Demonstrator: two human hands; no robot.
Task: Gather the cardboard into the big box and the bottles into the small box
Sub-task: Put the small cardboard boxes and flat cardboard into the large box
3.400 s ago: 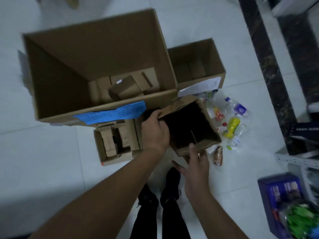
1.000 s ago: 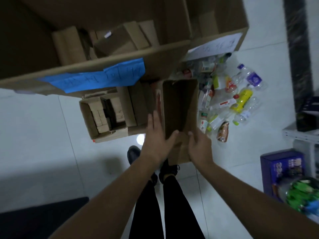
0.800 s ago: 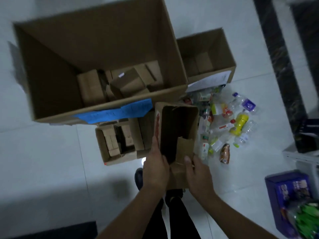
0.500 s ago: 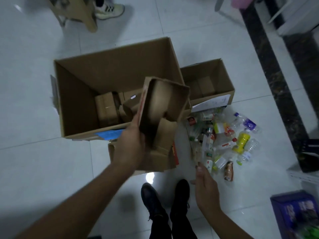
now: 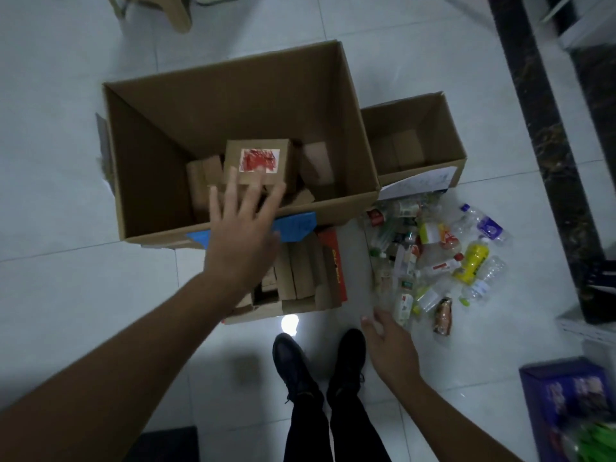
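Observation:
The big cardboard box point(image 5: 353, 128) stands open on the floor with several small cartons inside. On top of them lies a carton with a red label point(image 5: 258, 161). My left hand point(image 5: 241, 235) hovers over the big box's near rim, fingers spread, holding nothing. To the right stands the small box point(image 5: 450, 128), with only flat cardboard visible in its bottom. A heap of plastic bottles point(image 5: 433, 261) lies on the floor in front of it. My right hand point(image 5: 391, 348) hangs open near the heap's left edge. A low carton of cardboard pieces point(image 5: 310, 278) sits below the big box.
My two black shoes point(image 5: 316, 368) stand on the white tiles just behind the low carton. A purple box point(image 5: 566, 405) sits at the lower right, a dark floor strip point(image 5: 540, 111) runs along the right side, and a wooden stool leg point(image 5: 176, 11) shows at the top.
My left hand lifted the red-labelled carton over the big box and let it go; it now rests inside. My right hand came off the carton and dropped toward the bottles.

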